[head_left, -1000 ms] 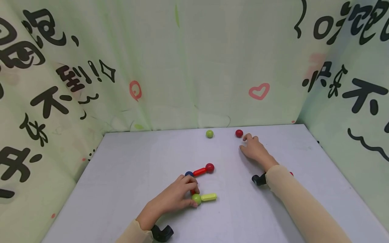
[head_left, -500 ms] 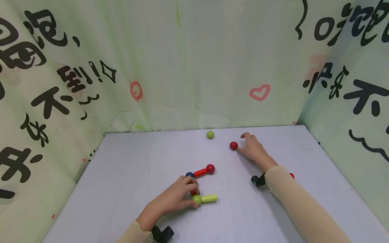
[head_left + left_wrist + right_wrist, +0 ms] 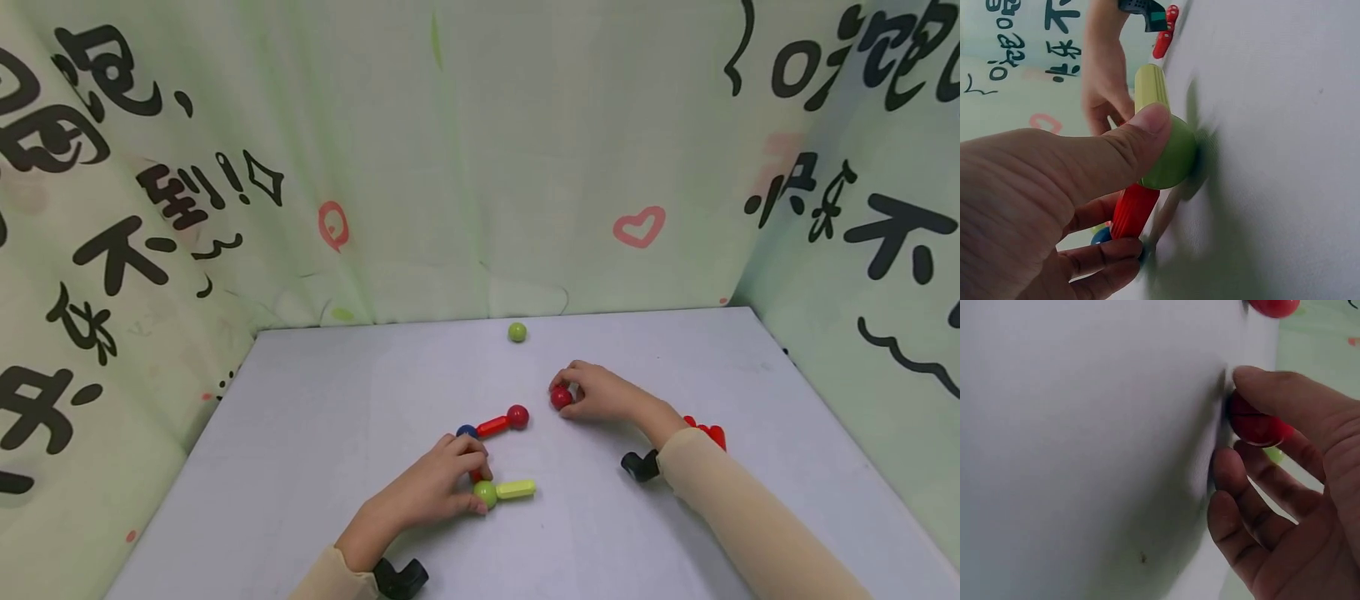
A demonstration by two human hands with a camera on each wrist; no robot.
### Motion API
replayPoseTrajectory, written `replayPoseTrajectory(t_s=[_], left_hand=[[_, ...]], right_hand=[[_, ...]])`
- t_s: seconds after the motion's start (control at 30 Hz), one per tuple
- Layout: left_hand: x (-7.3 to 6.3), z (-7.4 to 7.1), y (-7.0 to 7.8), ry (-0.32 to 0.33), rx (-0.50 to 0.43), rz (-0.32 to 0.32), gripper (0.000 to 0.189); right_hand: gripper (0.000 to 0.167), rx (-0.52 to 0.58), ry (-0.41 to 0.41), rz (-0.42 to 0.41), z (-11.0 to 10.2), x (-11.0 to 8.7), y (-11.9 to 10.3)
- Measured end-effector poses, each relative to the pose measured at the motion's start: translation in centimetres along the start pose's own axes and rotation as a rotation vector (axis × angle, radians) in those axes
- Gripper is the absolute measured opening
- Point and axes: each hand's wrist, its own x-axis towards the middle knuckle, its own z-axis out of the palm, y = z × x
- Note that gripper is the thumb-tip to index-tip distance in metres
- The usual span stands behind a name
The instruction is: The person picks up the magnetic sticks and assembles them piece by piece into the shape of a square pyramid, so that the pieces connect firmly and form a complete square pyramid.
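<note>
My left hand (image 3: pixel 435 479) holds a joined shape of toy balls and rods on the table. Its thumb presses a green ball (image 3: pixel 1175 156), and other fingers lie along a red rod (image 3: pixel 1135 210). A yellow-green rod (image 3: pixel 517 489) sticks out rightward from that ball. Past the fingers, a blue ball (image 3: pixel 467 431) joins a second red rod (image 3: pixel 492 427) that ends in a red ball (image 3: pixel 517 417). To the right, my right hand (image 3: pixel 606 397) pinches a loose red ball (image 3: pixel 1257 425) between thumb and fingers, close to the tabletop.
Near the back edge of the white table (image 3: pixel 337 392) lies a loose green ball (image 3: pixel 517 332). Several red pieces (image 3: pixel 707 431) sit beside the right forearm, partly hidden by it. A printed curtain (image 3: pixel 480 167) encloses the table's back and sides.
The right hand has drawn the red ball from near the back edge toward the front left, and its fingers now grip it. The left hand stays in place.
</note>
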Motion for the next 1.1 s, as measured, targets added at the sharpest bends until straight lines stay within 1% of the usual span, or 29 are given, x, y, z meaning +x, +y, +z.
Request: replayPoseTrajectory(t_s=[0.1, 0.2, 0.3, 0.43, 0.63, 0.87, 1.1], left_hand=[[0.0, 0.0, 0.0, -0.001, 0.004, 0.0, 0.027], [-0.1, 0.0, 0.0, -0.003, 0.007, 0.002, 0.027], [-0.1, -0.1, 0.1, -0.003, 0.005, -0.002, 0.027], [-0.1, -0.1, 0.1, 0.0, 0.005, -0.005, 0.027], [-0.1, 0.0, 0.1, 0.003, 0.011, -0.001, 0.027], [-0.1, 0.1, 0.2, 0.012, 0.015, 0.002, 0.027], [-0.1, 0.2, 0.1, 0.02, 0.019, 0.006, 0.028]], right_hand=[[0.029, -0.001, -0.056, -0.016, 0.4, -0.7, -0.6], [0.031, 0.008, -0.112, -0.035, 1.0, -1.6, -1.3], [0.034, -0.009, -0.14, -0.062, 1.6, -2.6, -2.0], [0.037, -0.033, -0.156, -0.08, 2.3, -3.6, -2.8], [0.038, -0.032, -0.187, -0.096, 3.5, -4.6, -3.7], [0.031, -0.075, -0.214, -0.149, 4.4, -5.1, -4.9], [0.03, -0.072, -0.197, -0.174, 4.8, -5.3, -5.6]])
